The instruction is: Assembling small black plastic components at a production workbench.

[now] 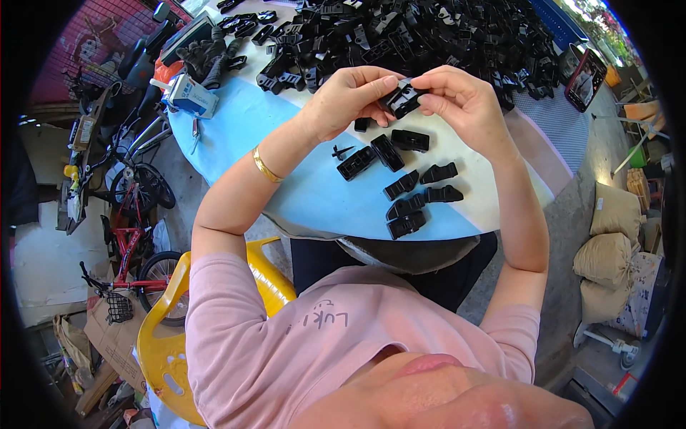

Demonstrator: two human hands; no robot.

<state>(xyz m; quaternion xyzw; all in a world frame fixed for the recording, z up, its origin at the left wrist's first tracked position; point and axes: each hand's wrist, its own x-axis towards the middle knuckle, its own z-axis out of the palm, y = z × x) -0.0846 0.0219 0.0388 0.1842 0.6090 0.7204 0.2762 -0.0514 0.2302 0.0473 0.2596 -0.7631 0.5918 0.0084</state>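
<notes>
Both my hands are raised over the table, closed on one small black plastic part [404, 101]. My left hand [350, 100] grips its left side between thumb and fingers. On the opposite side, my right hand [463, 104] pinches it with thumb and forefinger. Fingers hide some of the part's edges. Just below the hands, several black plastic pieces [386, 154] lie loosely grouped on the table, with a thin black sliver [341, 151] beside them. Closer to me sits another small cluster of black pieces [406, 214].
A large heap of black parts [429, 36] covers the far side of the cloth-covered table [250, 143]. Dark gloves [204, 61] and a blue-white carton [191, 96] lie at the left. A phone [586, 79] stands far right. A yellow chair [168, 350] is under me.
</notes>
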